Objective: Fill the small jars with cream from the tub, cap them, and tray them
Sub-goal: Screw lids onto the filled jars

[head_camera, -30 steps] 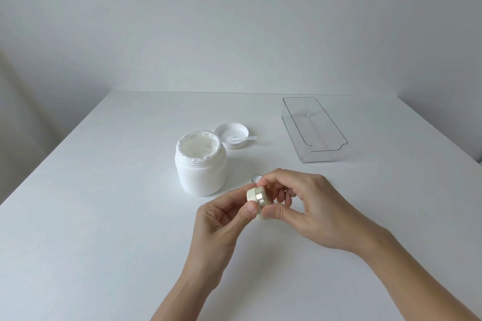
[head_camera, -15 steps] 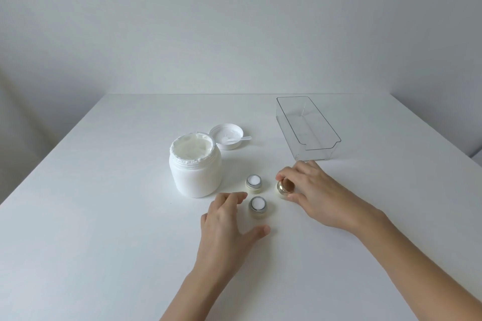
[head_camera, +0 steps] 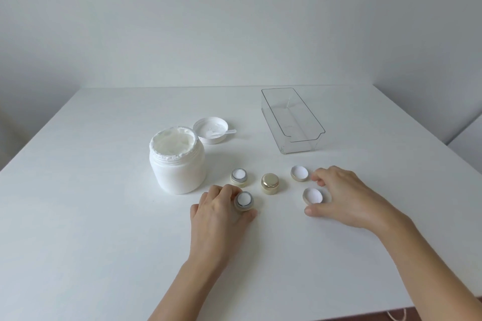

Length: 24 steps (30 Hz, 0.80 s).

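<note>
Head view of a white table (head_camera: pixel 78 216). The left hand (head_camera: pixel 216 216) lay beside an uncapped small jar (head_camera: pixel 244 200), its fingers and thumb curled round the jar's left and near sides; the points of contact were partly hidden by the jar itself, but the hand appeared to hold it. The jar's mouth showed white, either cream or a liner; which could not be told. The right hand (head_camera: pixel 347 198) hovered with fingers loosely spread and bent round an upturned gold cap (head_camera: pixel 313 195), thumb near its front edge and forefinger past its far side; whether any fingertip touched the cap could not be made out, and nothing was gripped. A second upturned cap (head_camera: pixel 299 173) lay just beyond it. Between the hands stood a capped jar (head_camera: pixel 270 183), and just left of that another open jar (head_camera: pixel 239 177). The large white tub (head_camera: pixel 177 164) stood open to the left, near the jars, its rim smeared with cream. Behind it lay the tub lid (head_camera: pixel 211 130), inverted, with a small white spatula (head_camera: pixel 224 133) resting in it; the blade was hard to distinguish against the lid. The clear tray (head_camera: pixel 292 122) stood well apart at the right rear. Both forearms were cut off by the lower frame edge.
</note>
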Each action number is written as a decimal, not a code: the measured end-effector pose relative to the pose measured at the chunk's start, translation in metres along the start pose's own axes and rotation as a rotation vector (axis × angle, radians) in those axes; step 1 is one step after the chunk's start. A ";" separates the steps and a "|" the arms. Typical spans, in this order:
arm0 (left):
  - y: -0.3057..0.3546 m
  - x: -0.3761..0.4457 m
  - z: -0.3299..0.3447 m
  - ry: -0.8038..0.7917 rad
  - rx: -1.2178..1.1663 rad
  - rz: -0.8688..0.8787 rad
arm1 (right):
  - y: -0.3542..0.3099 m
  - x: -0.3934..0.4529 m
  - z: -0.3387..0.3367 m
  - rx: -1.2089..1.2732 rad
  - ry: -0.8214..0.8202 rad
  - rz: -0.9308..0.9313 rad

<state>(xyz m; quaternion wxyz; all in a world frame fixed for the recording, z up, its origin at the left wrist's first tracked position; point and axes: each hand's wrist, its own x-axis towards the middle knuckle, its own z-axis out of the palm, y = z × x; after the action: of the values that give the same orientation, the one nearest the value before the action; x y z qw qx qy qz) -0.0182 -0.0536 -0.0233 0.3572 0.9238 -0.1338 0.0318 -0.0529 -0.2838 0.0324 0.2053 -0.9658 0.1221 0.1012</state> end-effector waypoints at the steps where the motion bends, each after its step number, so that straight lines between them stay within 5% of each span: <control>1: 0.000 -0.001 -0.001 0.010 -0.054 0.014 | 0.000 0.000 0.004 0.010 0.003 0.017; 5: 0.004 -0.002 -0.007 0.002 -0.372 0.010 | -0.006 -0.002 0.011 0.019 0.071 -0.018; 12: 0.004 -0.002 -0.011 -0.227 -0.795 -0.069 | -0.043 -0.016 0.014 0.175 0.104 -0.337; 24: 0.005 -0.004 -0.011 -0.254 -0.875 -0.013 | -0.051 -0.012 0.005 0.175 0.086 -0.513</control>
<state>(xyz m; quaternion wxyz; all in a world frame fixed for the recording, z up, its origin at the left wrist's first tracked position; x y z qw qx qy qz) -0.0226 -0.0487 -0.0123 0.6948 0.6834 -0.1719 -0.1436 -0.0507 -0.2343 0.0500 0.3013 -0.9472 -0.1098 -0.0060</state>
